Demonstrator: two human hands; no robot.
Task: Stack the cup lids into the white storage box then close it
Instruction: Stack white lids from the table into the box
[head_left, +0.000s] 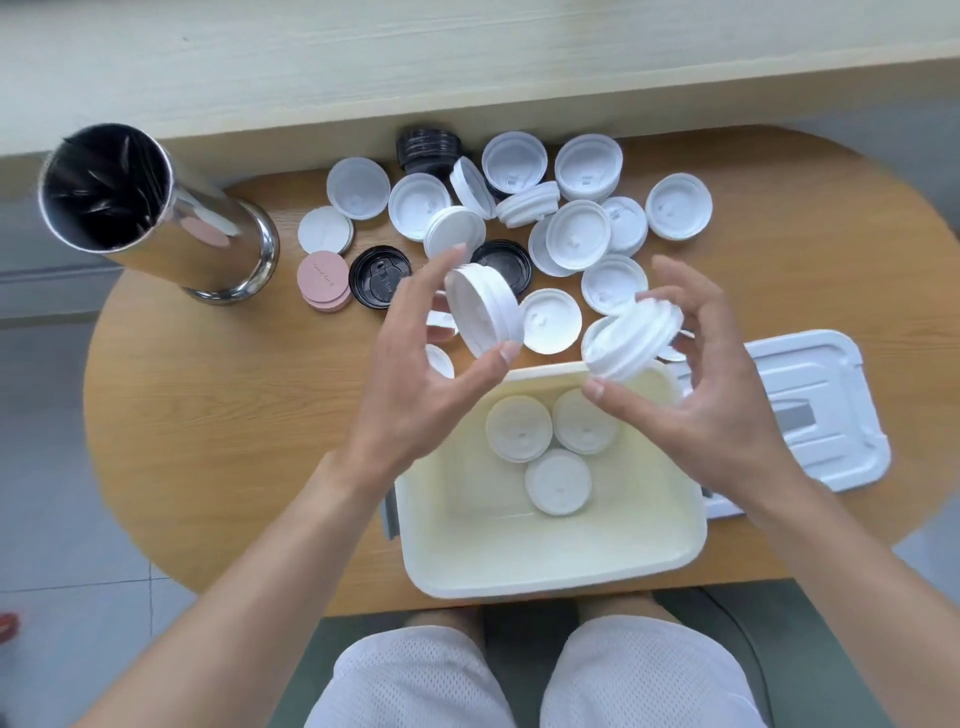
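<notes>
A: Left hand (415, 374)?
B: Raised above the table, thumb and fingers pinching a small stack of white lids (480, 312), tilted on edge, flat tops facing the person.

A: Right hand (696, 395)?
B: Same deal. Fingers curled round a second stack of white lids (631, 338), tilted, ribbed rims showing, held right over the far edge of the box.

A: The box?
B: White storage box (550, 571), open, rectangular with rounded corners, cream-looking inside. Sits at the near edge of the wooden table (218, 441), in front of the person's lap.

A: Anything in it?
B: Three white lids (556, 447) lying flat on the bottom at the far end, in a triangle, touching or almost touching. Each shows a small central mark.

A: Box cover?
B: White box lid (810, 410) lies flat on the table to the right of the box, grey slot in its middle, partly hidden by the right hand.

A: Loose lids?
B: Pile of white lids (576, 234) scattered across the far half of the table, most upside down with hollow insides up, some overlapping. Black lid (379, 278) top up, another black one beside it, a black stack (428, 148) at the far edge. Pink discs (322, 280) stacked left of the black lid, white flat discs (324, 228) just behind them.

A: Other stuff?
B: Shiny metal cylinder (156, 208) far left, lined with a black bag.
</notes>
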